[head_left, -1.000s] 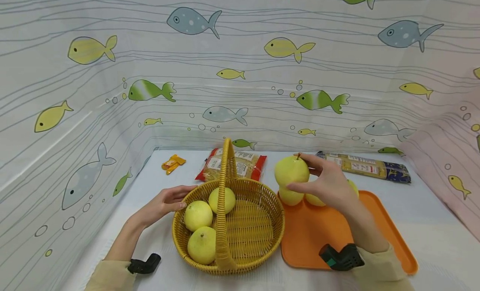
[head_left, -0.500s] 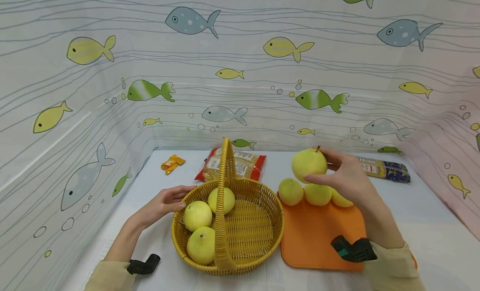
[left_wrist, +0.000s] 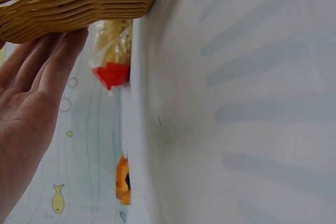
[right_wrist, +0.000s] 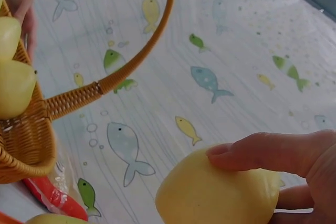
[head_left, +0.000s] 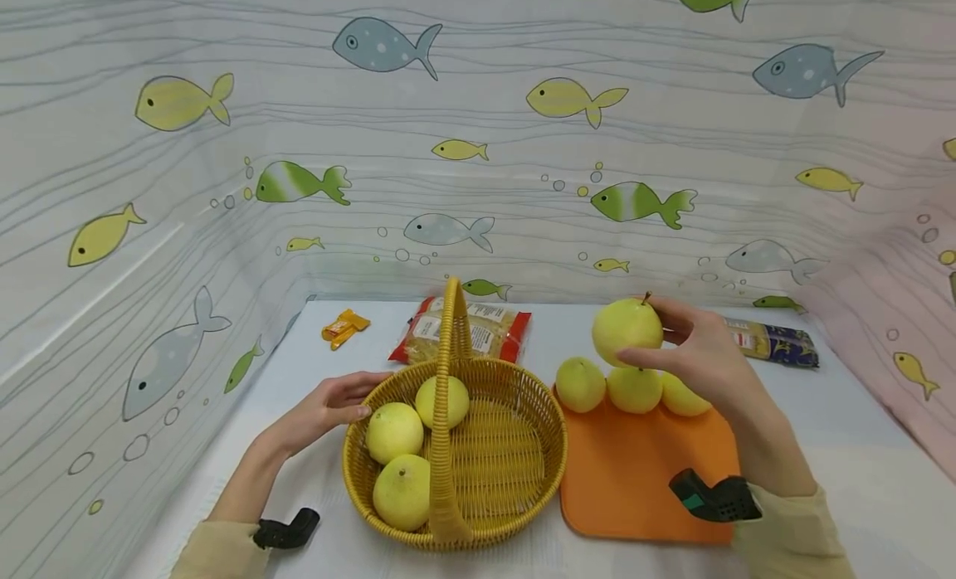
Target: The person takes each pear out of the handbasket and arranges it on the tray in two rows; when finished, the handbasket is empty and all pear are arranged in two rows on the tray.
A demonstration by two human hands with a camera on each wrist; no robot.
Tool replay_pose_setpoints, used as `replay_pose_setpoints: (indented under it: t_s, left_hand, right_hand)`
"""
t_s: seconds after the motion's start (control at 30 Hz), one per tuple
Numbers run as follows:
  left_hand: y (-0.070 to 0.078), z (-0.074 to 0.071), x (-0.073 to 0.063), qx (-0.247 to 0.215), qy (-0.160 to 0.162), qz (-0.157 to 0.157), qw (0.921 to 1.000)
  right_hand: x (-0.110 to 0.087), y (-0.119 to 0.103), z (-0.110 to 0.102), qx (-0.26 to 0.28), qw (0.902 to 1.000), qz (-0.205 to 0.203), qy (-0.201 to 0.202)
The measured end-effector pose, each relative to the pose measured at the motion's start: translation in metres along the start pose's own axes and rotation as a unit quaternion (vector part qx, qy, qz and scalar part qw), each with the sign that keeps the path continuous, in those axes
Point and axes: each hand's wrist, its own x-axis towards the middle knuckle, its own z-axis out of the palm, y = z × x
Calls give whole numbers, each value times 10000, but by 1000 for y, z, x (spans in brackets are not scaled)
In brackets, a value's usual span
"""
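My right hand (head_left: 705,351) pinches a pale yellow pear (head_left: 626,330) between thumb and fingers, its stem pointing up. In the head view it overlaps the back of an orange tray (head_left: 642,479), where a row of pears (head_left: 579,385) lies. The right wrist view shows my thumb on the held pear (right_wrist: 215,192). My left hand (head_left: 329,409) touches the left rim of a wicker basket (head_left: 500,454); in the left wrist view its fingers (left_wrist: 65,61) lie fairly straight against the basket's side. Three pears (head_left: 402,492) sit in the basket's left half.
The basket's tall handle (head_left: 442,413) arches over its middle. Behind it lies a red-ended clear bag of pasta (head_left: 466,326). An orange packet (head_left: 345,327) is at the back left, a long pasta pack (head_left: 777,343) at the back right. A fish-patterned curtain (head_left: 478,181) surrounds the table.
My right hand has carried the pear to the right, from over the leftmost tray pear to above the middle one, uncovering the row. My left hand and the basket have stayed put.
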Motion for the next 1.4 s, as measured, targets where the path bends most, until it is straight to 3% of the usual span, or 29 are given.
replay_pose_setpoints:
  t_s: [0.83, 1.4]
  left_hand:
    - [2, 0, 0, 51, -20, 27, 10000]
    - [0, 1, -1, 111, 16, 0, 9999]
  right_hand:
    - [-15, 62, -35, -273, 9980, 414, 404]
    - [-17, 91, -62, -417, 9953, 208, 846]
